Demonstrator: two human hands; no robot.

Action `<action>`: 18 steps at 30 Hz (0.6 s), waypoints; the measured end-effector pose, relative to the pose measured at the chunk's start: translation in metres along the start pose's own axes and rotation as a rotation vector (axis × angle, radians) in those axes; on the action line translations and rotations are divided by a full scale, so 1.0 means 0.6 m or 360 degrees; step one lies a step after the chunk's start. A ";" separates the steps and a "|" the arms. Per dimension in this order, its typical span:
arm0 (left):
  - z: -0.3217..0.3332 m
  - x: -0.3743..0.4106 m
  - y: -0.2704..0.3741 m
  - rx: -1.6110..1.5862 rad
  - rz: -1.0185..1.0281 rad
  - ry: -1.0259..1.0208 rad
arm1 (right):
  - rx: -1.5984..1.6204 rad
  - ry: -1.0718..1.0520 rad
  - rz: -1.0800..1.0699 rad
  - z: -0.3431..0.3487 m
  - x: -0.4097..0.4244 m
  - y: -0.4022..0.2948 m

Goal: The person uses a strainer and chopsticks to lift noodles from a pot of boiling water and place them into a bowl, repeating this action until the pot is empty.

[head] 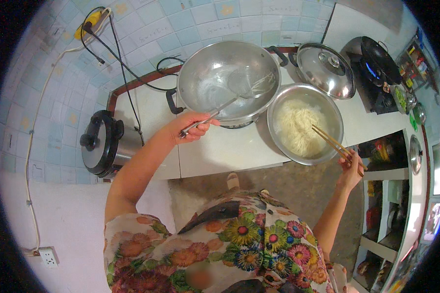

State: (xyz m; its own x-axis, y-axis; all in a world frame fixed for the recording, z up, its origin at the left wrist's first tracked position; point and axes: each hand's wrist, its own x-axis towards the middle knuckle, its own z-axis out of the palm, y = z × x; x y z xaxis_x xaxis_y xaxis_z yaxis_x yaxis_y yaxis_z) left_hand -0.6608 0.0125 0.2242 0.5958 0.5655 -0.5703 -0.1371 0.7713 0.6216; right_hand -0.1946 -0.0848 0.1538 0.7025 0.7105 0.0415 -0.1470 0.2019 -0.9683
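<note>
My left hand point(196, 127) is closed round the metal handle of a wire-mesh skimmer point(244, 83). The skimmer's head lies over the inside of a large steel wok point(201, 82), with a few pale noodle strands at its right side. In my right hand point(350, 170) is a pair of wooden chopsticks point(330, 139), their tips in the heap of pale noodles point(299, 124). The noodles lie in liquid in a steel basin point(337, 113), which stands to the right of the wok at the counter's front edge.
A domed steel lid point(324, 71) stands right of the wok, before a dark pan point(381, 60) over a blue flame. An electric pressure cooker point(106, 144) is at the left. Black cables point(123, 69) hang from a yellow power strip point(91, 23) to the counter point(220, 157).
</note>
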 end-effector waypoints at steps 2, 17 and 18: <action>-0.004 -0.005 0.000 -0.0062 0.0044 0.0023 | 0.0034 0.0036 -0.0038 0.005 0.000 -0.003; -0.027 -0.071 0.076 0.1675 0.0009 0.1075 | -0.0030 0.0020 -0.0019 -0.001 -0.001 -0.005; -0.020 -0.056 0.074 0.1654 0.0028 0.0984 | -0.0042 0.0017 -0.0022 -0.002 0.000 -0.003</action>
State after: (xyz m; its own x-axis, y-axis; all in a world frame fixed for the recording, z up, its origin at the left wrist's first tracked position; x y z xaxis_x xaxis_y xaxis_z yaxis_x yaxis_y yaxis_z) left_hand -0.6962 0.0312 0.2644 0.0822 0.8368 -0.5413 0.7293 0.3196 0.6049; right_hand -0.1932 -0.0858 0.1551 0.7117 0.7005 0.0523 -0.1192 0.1937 -0.9738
